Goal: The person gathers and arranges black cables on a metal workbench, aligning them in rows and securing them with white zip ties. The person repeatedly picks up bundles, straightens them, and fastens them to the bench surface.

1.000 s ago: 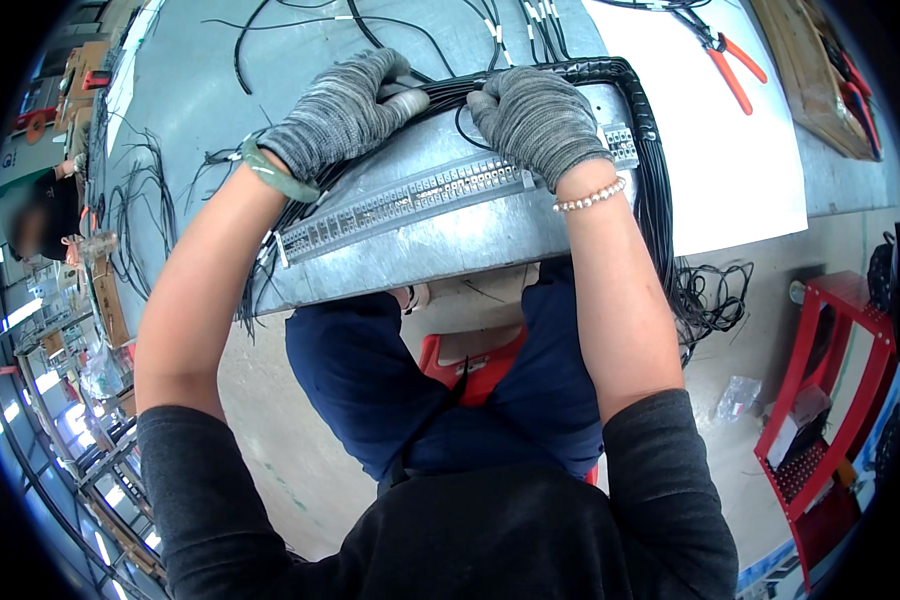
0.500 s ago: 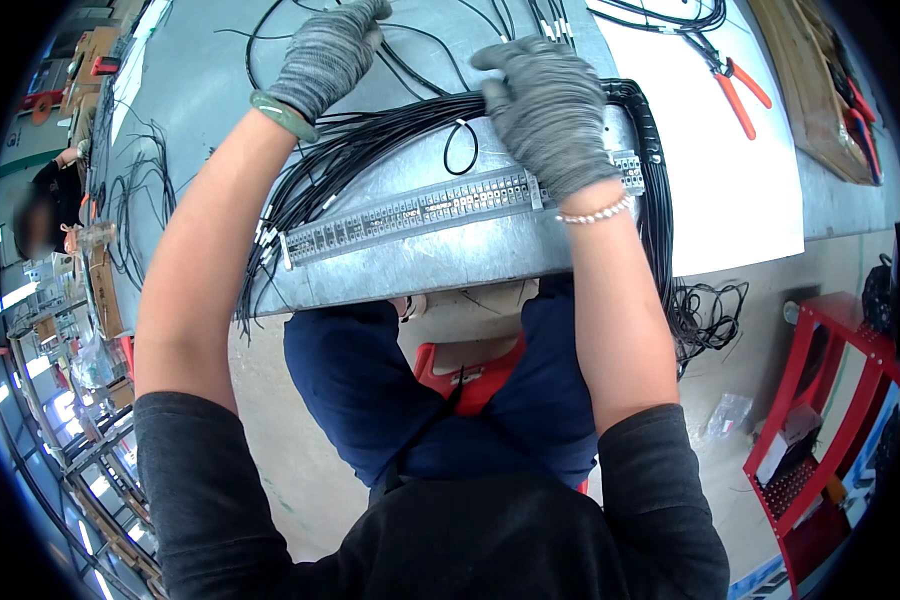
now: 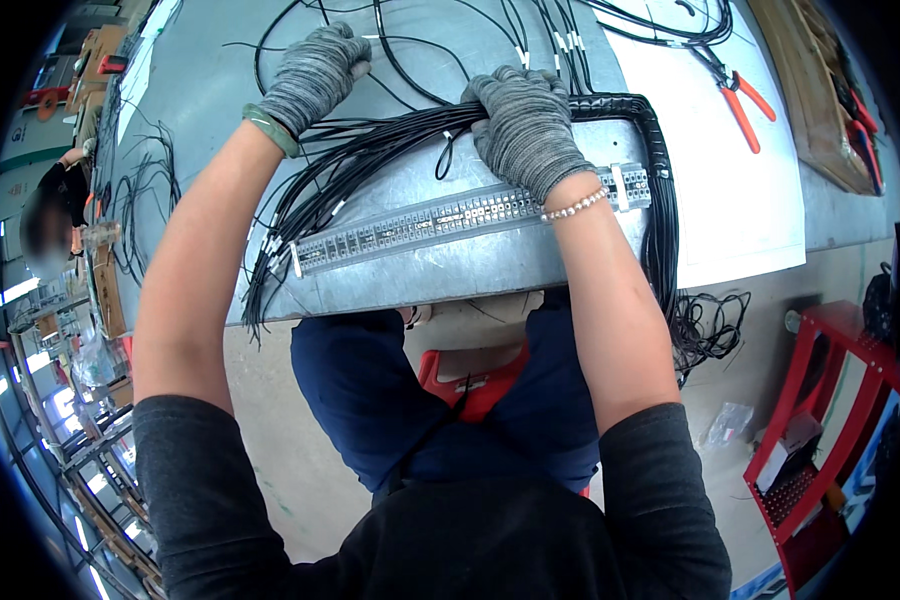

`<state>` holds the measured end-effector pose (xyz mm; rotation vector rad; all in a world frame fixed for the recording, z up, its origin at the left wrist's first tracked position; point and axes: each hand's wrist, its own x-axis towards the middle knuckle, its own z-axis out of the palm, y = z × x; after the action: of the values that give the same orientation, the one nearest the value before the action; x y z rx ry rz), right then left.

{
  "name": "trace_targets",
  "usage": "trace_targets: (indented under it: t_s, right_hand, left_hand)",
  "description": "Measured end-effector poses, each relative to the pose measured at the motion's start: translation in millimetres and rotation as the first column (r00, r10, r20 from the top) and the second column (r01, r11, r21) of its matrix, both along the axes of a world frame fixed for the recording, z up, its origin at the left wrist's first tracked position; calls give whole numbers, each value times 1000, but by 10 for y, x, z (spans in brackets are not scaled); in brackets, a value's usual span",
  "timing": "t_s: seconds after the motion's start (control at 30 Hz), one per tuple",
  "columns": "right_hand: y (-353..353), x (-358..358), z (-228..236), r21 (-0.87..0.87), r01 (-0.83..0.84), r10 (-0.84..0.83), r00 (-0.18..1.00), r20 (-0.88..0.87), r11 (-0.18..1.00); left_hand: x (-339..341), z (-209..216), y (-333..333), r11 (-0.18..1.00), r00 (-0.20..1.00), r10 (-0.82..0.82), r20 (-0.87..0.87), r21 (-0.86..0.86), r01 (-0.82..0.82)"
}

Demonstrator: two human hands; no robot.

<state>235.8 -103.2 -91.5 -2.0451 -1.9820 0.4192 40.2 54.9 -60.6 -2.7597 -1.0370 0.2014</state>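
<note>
- Two gloved hands work at the far side of the metal surface; we log the bundle of black cables arching between near left and far right, then bending along the right side to the near edge.
- Right hand: fingers bent over the bundle, palm down, in hold of it just left of the laced corner. We cannot tell how tightly.
- Left hand: half curled, far left, beyond the bundle and close to thin loose cables. We cannot tell whether it pinches one.
- Risk, our judgement: slackening the right grip could let the unlaced strands fan apart, as they already spread toward the left.
- Risk: the small cable loop standing out on the near side could snag on a finger or the terminal strip.
- Risk: a tug on the cable tangle at near right could drag the bundle sideways.
- Hidden: the strands under the right palm, and both sets of fingertips in part.
- Cut off: far cable ends, at the upper rim.
- Unclear: whether the tangle hangs or rests on the floor.
</note>
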Motion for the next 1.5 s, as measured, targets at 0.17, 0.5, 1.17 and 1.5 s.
trace_targets:
  t_s: [0.17, 0.5, 1.17, 1.5]
  right_hand:
    - [-35, 12, 81, 17, -7, 6, 1000, 20, 1000]
    - [33, -67, 183, -113, -78, 75, 997, -36, 991]
    - [-234, 891, 431, 80, 651, -109, 245, -963, 755]
    - [-65, 560, 596, 41, 664, -199, 281, -939, 746]
  left_hand:
    - [-316, -1, 345, 982, 997, 41, -66, 189, -28]
    - [405, 1449, 243, 852, 894, -325, 308, 506, 135]
    - [1510, 1467, -1187, 641, 511, -592, 623, -21, 767]
    - [859, 615, -1145, 930, 939, 80, 334, -364, 50]
